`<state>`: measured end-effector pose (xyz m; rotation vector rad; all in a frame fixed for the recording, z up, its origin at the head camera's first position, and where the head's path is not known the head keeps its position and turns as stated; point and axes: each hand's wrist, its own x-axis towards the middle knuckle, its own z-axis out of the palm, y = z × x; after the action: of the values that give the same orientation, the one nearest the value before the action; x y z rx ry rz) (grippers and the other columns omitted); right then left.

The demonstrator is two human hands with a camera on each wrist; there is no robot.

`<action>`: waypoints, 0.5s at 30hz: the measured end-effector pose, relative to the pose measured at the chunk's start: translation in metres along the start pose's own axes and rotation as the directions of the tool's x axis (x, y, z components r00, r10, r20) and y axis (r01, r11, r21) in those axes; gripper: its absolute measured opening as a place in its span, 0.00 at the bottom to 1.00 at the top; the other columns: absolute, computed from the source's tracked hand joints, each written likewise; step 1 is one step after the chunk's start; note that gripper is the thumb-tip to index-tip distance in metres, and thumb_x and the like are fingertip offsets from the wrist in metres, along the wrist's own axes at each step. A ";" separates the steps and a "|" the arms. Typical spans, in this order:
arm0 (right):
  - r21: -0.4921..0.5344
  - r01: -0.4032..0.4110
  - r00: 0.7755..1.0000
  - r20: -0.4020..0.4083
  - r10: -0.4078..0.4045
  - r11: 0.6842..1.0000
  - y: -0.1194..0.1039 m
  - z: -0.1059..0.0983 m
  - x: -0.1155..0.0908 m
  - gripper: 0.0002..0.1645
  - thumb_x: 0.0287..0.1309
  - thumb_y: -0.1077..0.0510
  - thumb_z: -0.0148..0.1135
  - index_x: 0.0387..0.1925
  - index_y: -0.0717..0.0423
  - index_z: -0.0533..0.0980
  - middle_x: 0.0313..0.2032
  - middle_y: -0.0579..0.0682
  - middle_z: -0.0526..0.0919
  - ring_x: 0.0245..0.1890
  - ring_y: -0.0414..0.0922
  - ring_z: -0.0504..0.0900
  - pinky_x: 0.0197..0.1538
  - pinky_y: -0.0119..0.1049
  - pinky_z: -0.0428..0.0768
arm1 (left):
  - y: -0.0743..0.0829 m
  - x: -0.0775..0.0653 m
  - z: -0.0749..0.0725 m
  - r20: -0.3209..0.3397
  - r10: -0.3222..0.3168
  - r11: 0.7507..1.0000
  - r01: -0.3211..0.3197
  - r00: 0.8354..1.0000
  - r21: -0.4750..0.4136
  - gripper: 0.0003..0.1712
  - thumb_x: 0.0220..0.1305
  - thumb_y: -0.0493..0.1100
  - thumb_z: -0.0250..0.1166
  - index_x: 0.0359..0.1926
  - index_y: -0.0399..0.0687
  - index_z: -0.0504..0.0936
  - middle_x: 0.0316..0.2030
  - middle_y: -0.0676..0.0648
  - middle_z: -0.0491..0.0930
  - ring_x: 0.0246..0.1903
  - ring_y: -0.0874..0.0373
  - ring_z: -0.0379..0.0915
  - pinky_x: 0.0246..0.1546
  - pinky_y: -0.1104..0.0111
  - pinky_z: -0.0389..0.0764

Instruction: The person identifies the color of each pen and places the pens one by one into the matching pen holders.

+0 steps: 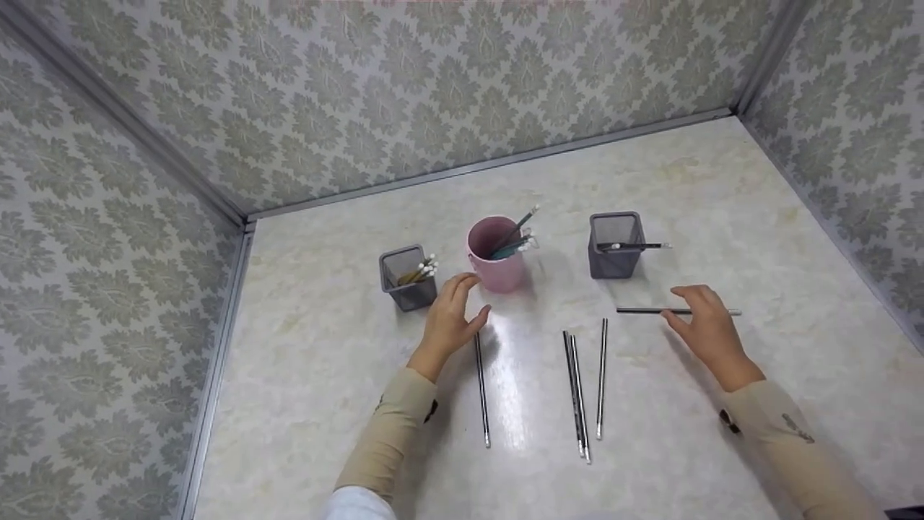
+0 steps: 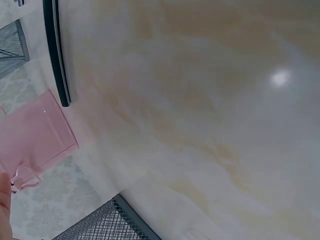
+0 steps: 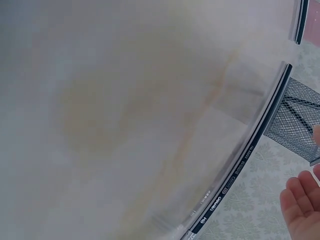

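My left hand hovers with thumb and fingers apart, between a pink cup and a grey mesh pen holder. Below its thumb lies a black-and-silver pencil. On the other side, my right hand is held over a dark pencil lying crosswise, its thumb and fingers spread and holding nothing. This pencil, with print along its side, also shows beside the right fingers in the right wrist view. Only a small part of the left hand enters the left wrist view.
Several striped pencils lie lengthwise between the hands. Behind the right hand stands another mesh pen holder with dark pencils. Green pencils lean in the pink cup, and white-tipped pencils in the left holder. Patterned panels border the table.
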<state>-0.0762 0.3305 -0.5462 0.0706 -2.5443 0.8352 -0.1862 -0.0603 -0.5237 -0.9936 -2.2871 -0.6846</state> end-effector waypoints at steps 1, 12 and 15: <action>-0.004 -0.006 1.000 0.021 0.006 1.000 0.001 -0.001 0.000 0.24 0.46 0.70 0.70 0.47 0.70 0.74 0.44 0.65 0.76 0.46 0.61 0.74 0.48 0.53 0.76 | 0.000 0.002 0.002 0.003 -0.014 1.000 0.014 1.000 -0.003 0.30 0.49 0.41 0.73 0.52 0.36 0.72 0.50 0.40 0.75 0.51 0.49 0.73 0.53 0.61 0.76; -0.067 -0.206 0.892 0.398 0.216 0.976 0.004 -0.012 0.009 0.22 0.59 0.63 0.59 0.53 0.70 0.71 0.51 0.68 0.72 0.52 0.65 0.71 0.53 0.60 0.72 | -0.008 0.011 0.016 0.011 -0.141 0.984 0.141 0.990 -0.109 0.31 0.51 0.40 0.71 0.54 0.33 0.71 0.52 0.39 0.73 0.53 0.48 0.71 0.49 0.62 0.79; -0.081 -0.204 0.886 0.409 0.220 0.976 0.007 -0.012 0.012 0.21 0.59 0.64 0.60 0.53 0.70 0.72 0.50 0.68 0.72 0.51 0.65 0.71 0.52 0.59 0.72 | -0.010 0.017 0.018 0.004 -0.192 0.968 0.190 0.981 -0.164 0.32 0.49 0.37 0.71 0.55 0.35 0.70 0.53 0.39 0.72 0.53 0.49 0.71 0.44 0.63 0.81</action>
<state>-0.0829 0.3439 -0.5359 -0.0490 -3.0114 0.9395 -0.2084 -0.0467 -0.5281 -0.8435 -2.3668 -0.9694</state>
